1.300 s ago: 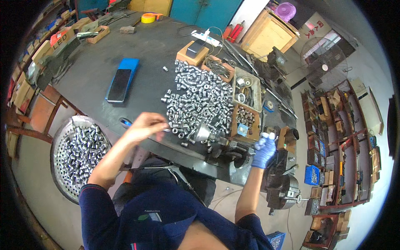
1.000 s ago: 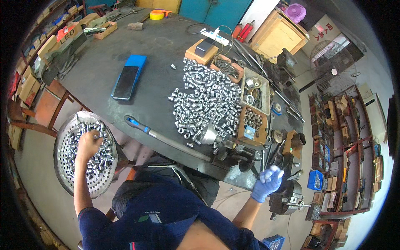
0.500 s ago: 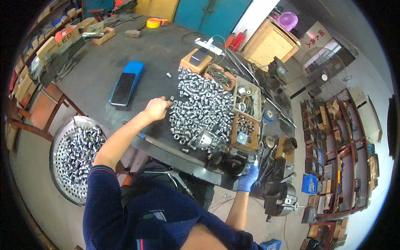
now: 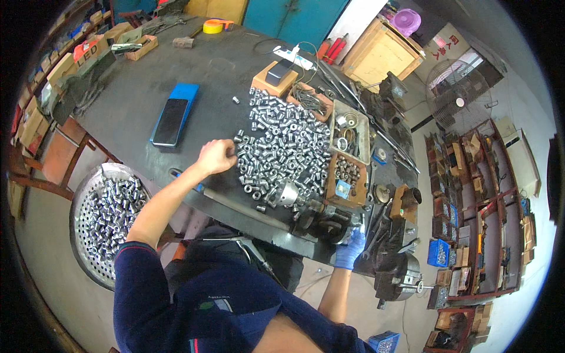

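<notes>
A broad pile of short, shiny metal fittings (image 4: 282,138) covers the middle of the dark workbench (image 4: 132,109). At its left edge is my bare left hand (image 4: 216,157), fingers curled into a pinch; a small dark spot shows between the fingertips, too small to name. Near the front edge stands a small machine with a conical metal chuck (image 4: 287,193) and a dark body (image 4: 321,223), its chuck against the fittings. My right hand (image 4: 350,250), in a blue glove, is closed at the machine's right end; what lies inside its grip is hidden.
A perforated metal basin (image 4: 82,235) with more fittings stands low at left. On the bench lie a phone (image 4: 170,122) on a blue case, an open parts tray (image 4: 363,147), a cardboard box of small parts (image 4: 340,197) and a grey hose (image 4: 247,209). A vise (image 4: 400,276) sits at right.
My left hand has drawn back slightly left and down from the fitting at the pile's edge, its fingers curling in. The right hand stays at the machine's end with hardly any shift.
</notes>
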Demonstrator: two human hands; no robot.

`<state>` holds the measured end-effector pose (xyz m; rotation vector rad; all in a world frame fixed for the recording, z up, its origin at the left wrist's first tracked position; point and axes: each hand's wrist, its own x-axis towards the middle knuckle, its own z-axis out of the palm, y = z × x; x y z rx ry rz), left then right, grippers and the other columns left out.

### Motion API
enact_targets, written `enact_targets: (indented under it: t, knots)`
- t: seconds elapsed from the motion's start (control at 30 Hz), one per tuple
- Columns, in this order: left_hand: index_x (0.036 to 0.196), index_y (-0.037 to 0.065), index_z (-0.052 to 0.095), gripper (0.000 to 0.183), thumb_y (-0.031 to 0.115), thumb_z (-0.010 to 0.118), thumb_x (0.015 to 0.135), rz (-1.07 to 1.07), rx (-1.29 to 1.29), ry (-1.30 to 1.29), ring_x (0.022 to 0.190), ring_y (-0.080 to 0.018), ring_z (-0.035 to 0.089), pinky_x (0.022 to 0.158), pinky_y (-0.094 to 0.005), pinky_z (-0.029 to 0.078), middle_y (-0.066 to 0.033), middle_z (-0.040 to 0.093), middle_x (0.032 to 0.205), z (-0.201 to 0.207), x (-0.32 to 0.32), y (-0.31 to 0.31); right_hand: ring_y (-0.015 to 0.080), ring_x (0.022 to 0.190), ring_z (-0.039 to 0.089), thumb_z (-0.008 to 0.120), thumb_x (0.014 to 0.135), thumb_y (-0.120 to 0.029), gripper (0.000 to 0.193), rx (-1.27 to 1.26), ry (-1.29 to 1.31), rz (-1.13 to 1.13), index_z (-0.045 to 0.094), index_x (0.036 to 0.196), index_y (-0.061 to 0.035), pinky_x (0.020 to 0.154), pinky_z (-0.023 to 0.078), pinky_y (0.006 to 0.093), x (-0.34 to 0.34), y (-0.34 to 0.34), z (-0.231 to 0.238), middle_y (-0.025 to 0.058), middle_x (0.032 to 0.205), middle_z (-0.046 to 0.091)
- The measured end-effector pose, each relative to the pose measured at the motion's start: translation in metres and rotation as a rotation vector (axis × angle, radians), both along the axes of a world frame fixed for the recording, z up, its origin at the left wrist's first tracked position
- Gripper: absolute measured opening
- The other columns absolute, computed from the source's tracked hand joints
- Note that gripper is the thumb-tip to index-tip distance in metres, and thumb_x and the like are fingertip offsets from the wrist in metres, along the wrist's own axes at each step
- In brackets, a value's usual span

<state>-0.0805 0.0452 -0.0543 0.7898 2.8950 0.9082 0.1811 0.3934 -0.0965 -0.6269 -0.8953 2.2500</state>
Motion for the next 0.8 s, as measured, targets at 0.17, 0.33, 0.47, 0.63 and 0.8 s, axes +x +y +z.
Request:
enact_targets:
  t: [0.17,0.33,0.47,0.63,0.8]
  knots:
    - [0.102,-0.003,0.054,0.028,-0.001,0.062,0.076,-0.452,0.913,-0.697,0.074,-0.0123,0.059,0.068,-0.0248,0.049,-0.008,0.06,0.082,0.036,0.06,0.02,0.0048,0.045,0.05,0.055,0.086,-0.029,0.02,0.053,-0.076,-0.037,0.056,0.079,-0.0107,0.034,0.034,0.016,0.008,0.011,-0.011,-0.0011,0.064,0.057]
    - [0.096,-0.008,0.057,0.02,0.0,0.062,0.078,-0.503,0.959,-0.754,0.076,-0.0159,0.062,0.071,-0.0272,0.05,-0.0114,0.063,0.083,0.047,0.078,0.035,0.0046,0.044,0.047,0.054,0.086,-0.027,0.018,0.024,0.016,0.067,0.055,0.08,-0.0099,0.032,0.032,0.016,0.006,0.008,-0.003,-0.0024,0.062,0.053]
    - [0.094,-0.008,0.057,0.018,-0.001,0.062,0.078,-0.466,0.919,-0.78,0.07,-0.0156,0.062,0.068,-0.0274,0.05,-0.012,0.063,0.077,0.044,0.076,0.039,0.0055,0.043,0.046,0.055,0.085,-0.029,0.023,0.04,-0.022,-0.028,0.056,0.082,-0.006,0.033,0.032,0.0163,0.005,0.007,-0.005,-0.001,0.062,0.053]
    - [0.093,-0.006,0.058,0.018,-0.004,0.062,0.076,-0.495,0.902,-0.755,0.076,-0.0138,0.061,0.071,-0.0258,0.049,-0.0107,0.063,0.083,0.048,0.074,0.04,0.0069,0.04,0.043,0.054,0.086,-0.03,0.031,0.11,0.005,0.058,0.058,0.084,-0.0001,0.033,0.031,0.0189,0.021,-0.007,0.014,0.0023,0.053,0.051]
    - [0.094,-0.005,0.059,0.02,-0.006,0.063,0.074,-0.558,0.794,-0.637,0.08,-0.0131,0.06,0.073,-0.0247,0.048,-0.0085,0.062,0.085,0.056,0.073,0.041,0.0092,0.034,0.035,0.046,0.089,-0.036,0.041,0.109,0.012,0.106,0.059,0.083,0.0022,0.031,0.028,0.0212,0.041,-0.007,0.042,0.0035,0.046,0.046]
